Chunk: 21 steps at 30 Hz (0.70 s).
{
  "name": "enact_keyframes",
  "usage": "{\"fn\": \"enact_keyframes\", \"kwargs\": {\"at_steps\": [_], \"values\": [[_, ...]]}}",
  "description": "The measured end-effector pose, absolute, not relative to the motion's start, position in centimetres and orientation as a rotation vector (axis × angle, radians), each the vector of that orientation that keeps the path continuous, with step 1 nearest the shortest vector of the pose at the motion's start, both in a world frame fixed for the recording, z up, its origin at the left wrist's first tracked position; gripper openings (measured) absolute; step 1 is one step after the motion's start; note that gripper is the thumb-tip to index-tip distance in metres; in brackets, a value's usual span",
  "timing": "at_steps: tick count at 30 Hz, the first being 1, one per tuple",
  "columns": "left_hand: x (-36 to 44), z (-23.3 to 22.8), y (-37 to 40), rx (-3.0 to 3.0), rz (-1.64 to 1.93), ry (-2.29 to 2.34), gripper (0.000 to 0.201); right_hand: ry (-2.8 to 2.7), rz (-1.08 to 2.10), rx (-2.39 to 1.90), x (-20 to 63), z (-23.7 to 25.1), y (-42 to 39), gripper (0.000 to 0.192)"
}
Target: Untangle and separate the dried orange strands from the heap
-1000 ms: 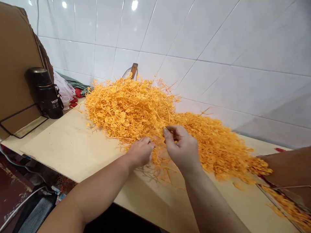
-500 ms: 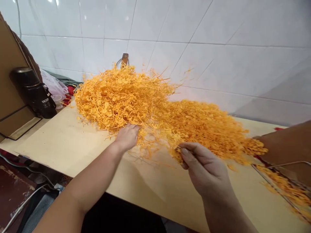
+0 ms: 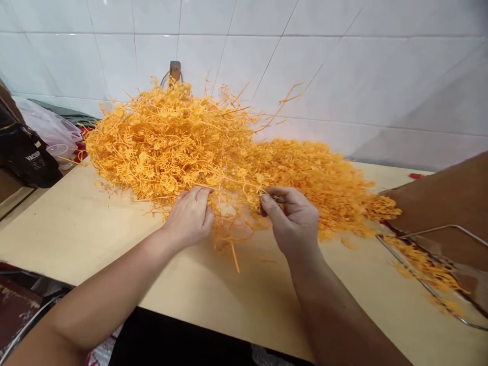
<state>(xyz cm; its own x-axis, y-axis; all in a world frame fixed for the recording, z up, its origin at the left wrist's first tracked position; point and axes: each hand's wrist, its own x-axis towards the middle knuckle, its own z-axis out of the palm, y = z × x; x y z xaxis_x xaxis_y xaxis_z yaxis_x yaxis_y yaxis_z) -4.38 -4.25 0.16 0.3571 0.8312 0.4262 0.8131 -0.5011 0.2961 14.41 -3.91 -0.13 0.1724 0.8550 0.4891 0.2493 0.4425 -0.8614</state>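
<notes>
The right hand's (image 3: 295, 221) fingers (image 3: 271, 208) pinch orange strands at the near edge of the pile (image 3: 213, 152); half a second ago that hand was lower and nearer, out by the loose bits, and it has come back in. The left hand (image 3: 189, 216), fingers curled onto the tangle (image 3: 229, 231), has slid right to meet it. Both now work one clump on the surface (image 3: 68, 223), a wire-rimmed tray (image 3: 438, 284) on the right.
</notes>
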Motion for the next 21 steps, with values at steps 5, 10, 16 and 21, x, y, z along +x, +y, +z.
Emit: {"fn": "enact_keyframes", "kwargs": {"at_steps": [5,10,16,21], "values": [[-3.8,1.0,-5.6,2.676,1.102,1.608,0.028,-1.487,0.501,-1.114,15.4,-1.1,-3.7,0.008],[-4.1,1.8,-6.1,2.602,1.544,1.289,0.025,-1.367,0.533,-1.131,15.2,-0.6,-3.9,0.010],[-3.6,2.4,-7.1,2.411,1.765,0.876,0.013,-1.344,0.565,-1.066,14.3,-0.1,-4.8,0.010],[-1.5,0.8,-6.3,1.805,1.010,1.020,0.034,-1.502,0.516,-0.987,13.6,-0.2,-6.3,0.013]]}}
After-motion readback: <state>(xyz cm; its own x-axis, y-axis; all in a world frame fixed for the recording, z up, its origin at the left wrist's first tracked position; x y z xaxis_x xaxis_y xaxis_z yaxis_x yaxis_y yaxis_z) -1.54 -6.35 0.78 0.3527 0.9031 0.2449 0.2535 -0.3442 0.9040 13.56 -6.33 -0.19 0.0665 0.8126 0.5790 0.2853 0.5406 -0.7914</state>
